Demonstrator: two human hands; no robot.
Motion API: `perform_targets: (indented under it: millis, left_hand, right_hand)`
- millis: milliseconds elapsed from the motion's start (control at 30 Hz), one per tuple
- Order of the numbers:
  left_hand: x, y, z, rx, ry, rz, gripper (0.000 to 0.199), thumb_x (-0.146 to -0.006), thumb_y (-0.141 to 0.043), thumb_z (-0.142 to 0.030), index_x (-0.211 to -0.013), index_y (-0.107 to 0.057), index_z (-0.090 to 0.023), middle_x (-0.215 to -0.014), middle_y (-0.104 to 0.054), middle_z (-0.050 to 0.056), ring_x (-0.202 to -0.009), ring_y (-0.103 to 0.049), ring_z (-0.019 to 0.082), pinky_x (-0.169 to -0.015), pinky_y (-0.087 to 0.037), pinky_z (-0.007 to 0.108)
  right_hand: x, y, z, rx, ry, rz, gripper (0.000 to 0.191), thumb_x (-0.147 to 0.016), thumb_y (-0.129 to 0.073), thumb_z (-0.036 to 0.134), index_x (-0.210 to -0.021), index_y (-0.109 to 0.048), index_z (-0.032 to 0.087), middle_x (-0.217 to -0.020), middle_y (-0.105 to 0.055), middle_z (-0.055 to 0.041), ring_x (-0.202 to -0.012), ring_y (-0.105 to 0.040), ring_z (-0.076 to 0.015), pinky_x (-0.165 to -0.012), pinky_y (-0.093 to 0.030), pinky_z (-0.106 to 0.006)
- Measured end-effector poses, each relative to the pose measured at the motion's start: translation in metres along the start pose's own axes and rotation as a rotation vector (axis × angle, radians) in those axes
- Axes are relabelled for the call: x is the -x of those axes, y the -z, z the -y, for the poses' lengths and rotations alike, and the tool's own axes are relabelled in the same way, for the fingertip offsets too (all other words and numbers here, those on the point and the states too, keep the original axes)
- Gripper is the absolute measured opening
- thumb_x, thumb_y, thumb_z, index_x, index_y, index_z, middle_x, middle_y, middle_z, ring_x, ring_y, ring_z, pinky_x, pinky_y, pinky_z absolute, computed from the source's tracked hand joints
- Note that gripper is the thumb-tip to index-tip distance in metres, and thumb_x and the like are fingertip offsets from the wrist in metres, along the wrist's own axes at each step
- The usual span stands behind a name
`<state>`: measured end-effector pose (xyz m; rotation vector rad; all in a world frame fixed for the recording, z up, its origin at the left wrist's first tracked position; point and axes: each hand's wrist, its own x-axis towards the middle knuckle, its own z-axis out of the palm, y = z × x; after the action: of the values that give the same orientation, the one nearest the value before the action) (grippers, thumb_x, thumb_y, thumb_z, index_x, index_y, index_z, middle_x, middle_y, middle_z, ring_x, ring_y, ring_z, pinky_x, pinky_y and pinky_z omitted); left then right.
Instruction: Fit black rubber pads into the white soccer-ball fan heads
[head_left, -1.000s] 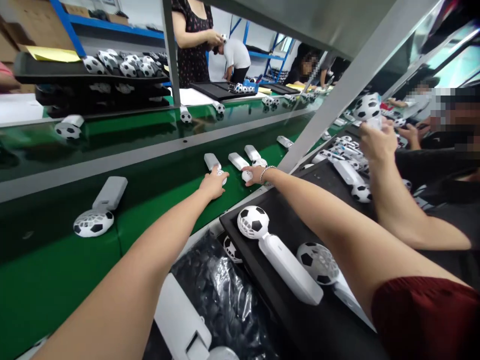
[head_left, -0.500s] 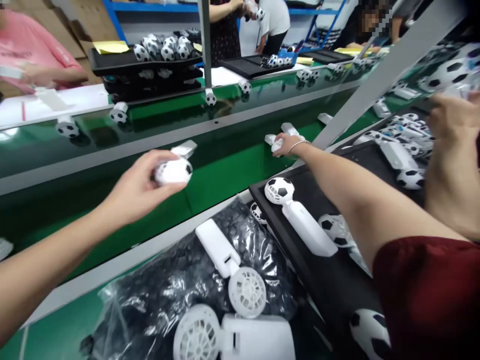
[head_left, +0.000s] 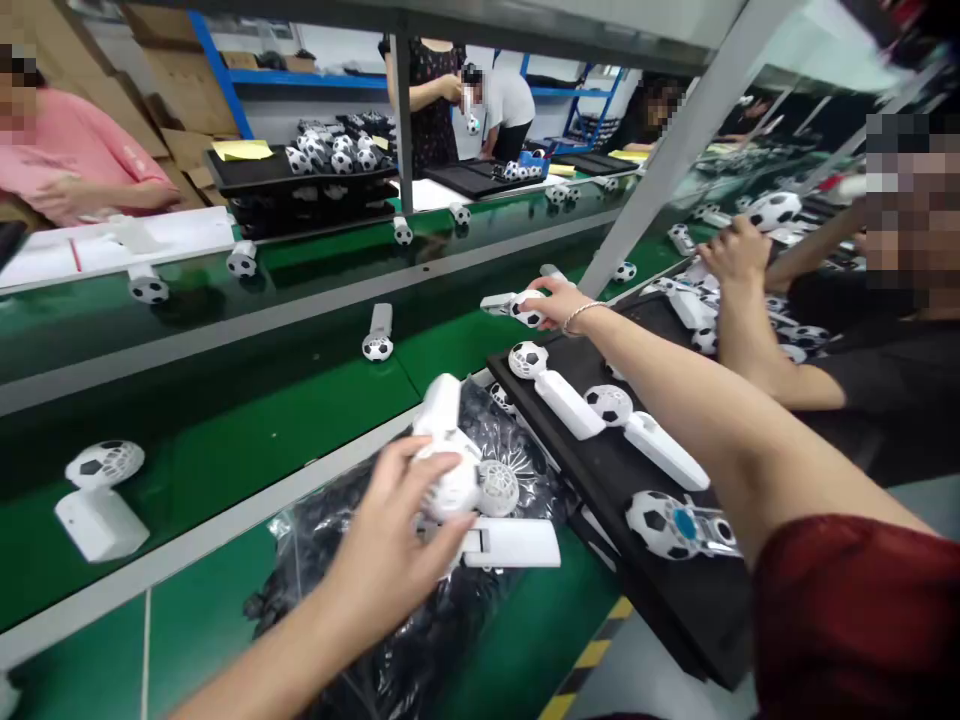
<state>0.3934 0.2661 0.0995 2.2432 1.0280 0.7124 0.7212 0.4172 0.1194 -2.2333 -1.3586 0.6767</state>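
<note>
My left hand [head_left: 390, 540] is closed around the round head of a white handheld fan [head_left: 454, 478], just above a clear plastic bag [head_left: 330, 535] of small dark parts. Near its fingertips on the bag lie another white fan [head_left: 521, 543] and a fan head with an open grille [head_left: 499, 488]. Farther away, my right hand [head_left: 559, 302], with a bracelet at the wrist, grips a soccer-ball fan [head_left: 525, 309] by its ball head over the green belt [head_left: 330, 410]. Its handle points left. Beside my right forearm, several soccer-ball fans [head_left: 570, 403] rest on a black tray [head_left: 712, 615].
More fans stand on the belt, including one at the left [head_left: 101, 525] and one at mid-belt [head_left: 379, 335]. A slanted grey post [head_left: 645, 190] rises beyond my right hand. A co-worker's arm [head_left: 739, 290] holds a fan at the right. Another person sits across the belt.
My left hand has come from the belt towards me, over the bag, with the fan. My right hand holds a fan whose ball head now shows clearly. The view has shifted right.
</note>
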Motion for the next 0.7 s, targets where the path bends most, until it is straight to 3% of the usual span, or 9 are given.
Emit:
perform_targets:
  millis: [100,167,300,400,500,700]
  left_hand:
    - [-0.016,-0.041,-0.022,-0.125,-0.124,0.082,0.035,-0.079,-0.054,-0.026,-0.114,-0.050,-0.025,-0.123,-0.040,0.012,-0.105,-0.050,0.027,-0.081,-0.050,0.039]
    - [-0.026,-0.062,-0.033,-0.270,-0.172,0.134,0.041,-0.078,-0.055,-0.021,-0.118,-0.048,-0.025,-0.123,-0.042,0.014,-0.103,-0.050,0.030,-0.079,-0.050,0.041]
    - [-0.026,-0.076,-0.045,-0.421,-0.202,0.222,0.057,-0.073,-0.063,-0.028,-0.126,-0.042,-0.024,-0.124,-0.046,0.016,-0.104,-0.049,0.032,-0.082,-0.046,0.047]
    - [-0.008,-0.068,-0.038,-0.441,-0.246,0.306,0.065,-0.067,-0.069,-0.032,-0.126,-0.043,-0.023,-0.134,-0.040,0.017,-0.118,-0.039,0.035,-0.093,-0.037,0.051]
    - [0.010,-0.057,-0.022,-0.515,-0.252,0.361,0.068,-0.066,-0.070,-0.028,-0.128,-0.041,-0.024,-0.139,-0.036,0.016,-0.125,-0.033,0.035,-0.101,-0.025,0.054]
    - [0.028,-0.033,-0.009,-0.537,-0.208,0.362,0.071,-0.067,-0.067,-0.018,-0.131,-0.037,-0.023,-0.140,-0.034,0.017,-0.128,-0.031,0.035,-0.103,-0.020,0.058]
  right_hand:
    - [0.064,0.013,0.004,0.114,0.259,-0.121,0.048,-0.068,-0.064,0.037,-0.111,-0.049,0.023,-0.092,-0.058,-0.0037,-0.080,-0.059,-0.0200,-0.071,-0.049,-0.031]
    - [0.114,0.011,0.001,0.279,0.466,-0.225,0.052,-0.062,-0.068,0.032,-0.111,-0.050,0.023,-0.102,-0.055,-0.0055,-0.096,-0.054,-0.0253,-0.084,-0.044,-0.035]
    - [0.184,-0.020,-0.023,0.475,0.518,-0.144,0.048,-0.070,-0.060,0.032,-0.116,-0.049,0.025,-0.114,-0.046,-0.0102,-0.093,-0.054,-0.0242,-0.080,-0.046,-0.033]
    - [0.197,-0.036,-0.042,0.658,0.529,-0.069,0.036,-0.076,-0.053,0.025,-0.112,-0.053,0.026,-0.121,-0.044,-0.0113,-0.095,-0.053,-0.0258,-0.080,-0.045,-0.037]
    - [0.193,-0.034,-0.047,0.744,0.565,-0.028,0.034,-0.076,-0.056,0.020,-0.110,-0.055,0.024,-0.125,-0.044,-0.0113,-0.105,-0.049,-0.0282,-0.087,-0.041,-0.040]
    - [0.180,-0.030,-0.027,0.745,0.463,0.059,0.033,-0.073,-0.063,0.043,-0.098,-0.059,0.022,-0.120,-0.050,-0.0094,-0.103,-0.052,-0.0248,-0.088,-0.042,-0.035]
